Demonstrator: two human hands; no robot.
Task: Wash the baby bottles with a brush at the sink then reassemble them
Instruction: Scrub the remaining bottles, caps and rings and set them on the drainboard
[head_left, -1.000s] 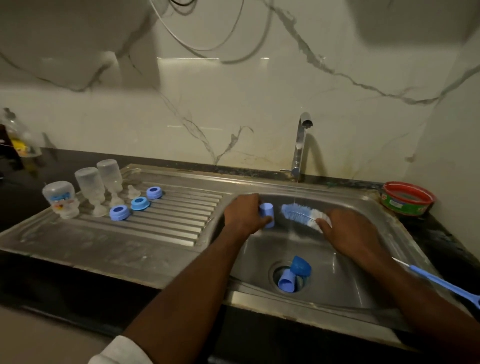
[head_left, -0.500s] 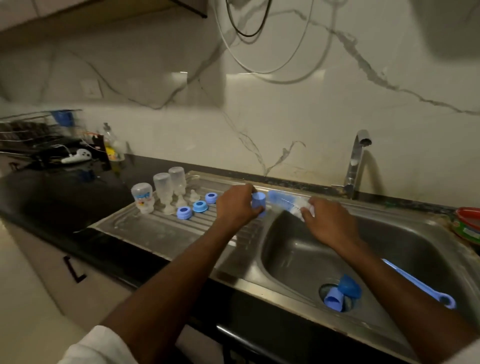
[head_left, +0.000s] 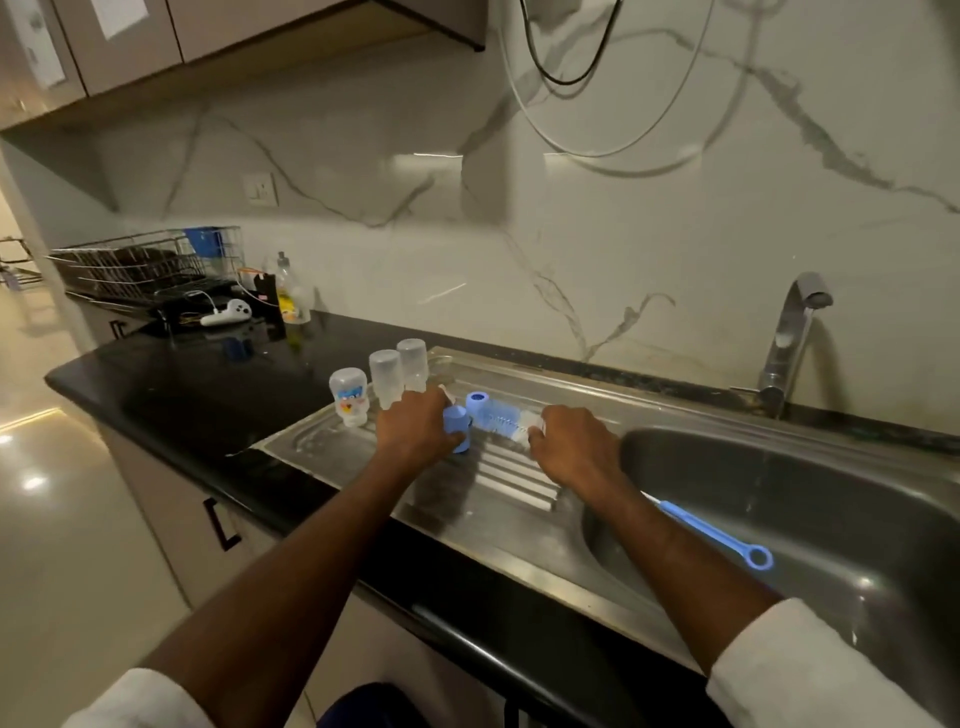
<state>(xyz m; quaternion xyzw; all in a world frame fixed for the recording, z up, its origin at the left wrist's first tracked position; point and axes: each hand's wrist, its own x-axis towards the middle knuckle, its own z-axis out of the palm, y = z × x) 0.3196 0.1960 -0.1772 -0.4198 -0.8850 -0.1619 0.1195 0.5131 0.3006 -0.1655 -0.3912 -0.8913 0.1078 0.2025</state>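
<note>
My left hand (head_left: 415, 428) hid most of what lay beneath it on the ribbed drainboard (head_left: 511, 480). Its fingers were curled around a small blue cap (head_left: 456, 422), of which only the upper part and a sliver below the knuckles showed. My right hand (head_left: 574, 449) gripped the brush (head_left: 501, 415) near its bristles; my fingers covered the neck, and the thin blue handle (head_left: 711, 532) came out again behind my wrist, its ring end over the sink (head_left: 831, 499). The bristles pointed toward my left hand, their tip close to the cap. A blue ring (head_left: 478, 402) sat just beyond the bristle tip; I could not tell whether they touched.

Three upturned clear bottles (head_left: 387, 379) stood right behind my left knuckles, their lower ends partly covered by that hand. A pale piece poking out beside my left fingers was too blurred to name.

The tap (head_left: 787, 343) stood far to the right of my right hand. Far left of my left hand, a dish rack (head_left: 140, 267) and a soap bottle (head_left: 291, 291) sat on the dark counter (head_left: 208, 395). The sink's right side was cut off by the edge.
</note>
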